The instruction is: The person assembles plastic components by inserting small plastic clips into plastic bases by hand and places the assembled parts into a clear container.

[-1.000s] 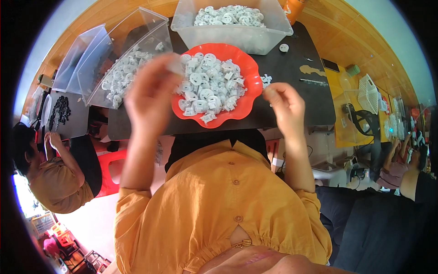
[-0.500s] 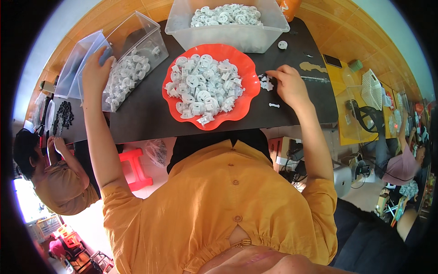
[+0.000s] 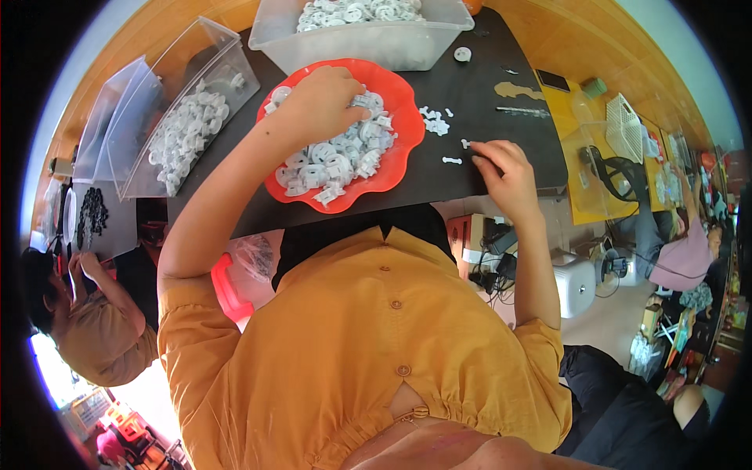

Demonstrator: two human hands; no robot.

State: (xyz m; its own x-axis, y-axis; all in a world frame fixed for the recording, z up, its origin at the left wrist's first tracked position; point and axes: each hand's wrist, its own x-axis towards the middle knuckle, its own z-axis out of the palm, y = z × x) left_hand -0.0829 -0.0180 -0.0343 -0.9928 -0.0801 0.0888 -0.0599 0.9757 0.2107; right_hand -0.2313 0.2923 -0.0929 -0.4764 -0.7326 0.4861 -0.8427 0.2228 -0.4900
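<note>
Left hand (image 3: 325, 102): fingers curled down into white plastic rings (image 3: 337, 157) heaped in red scalloped dish (image 3: 403, 149); half a second earlier stretched out to clear tilted bin (image 3: 188, 117) at far left, now back over heap, apparently gathering again. Right hand (image 3: 505, 168): fingertips pressed together on dark tabletop (image 3: 501, 86), possibly pinching small white piece (image 3: 453, 160) nearby; grip unclear. Beyond: translucent tub (image 3: 368, 39) of similar rings; yellow mat (image 3: 583, 133) at right.
</note>
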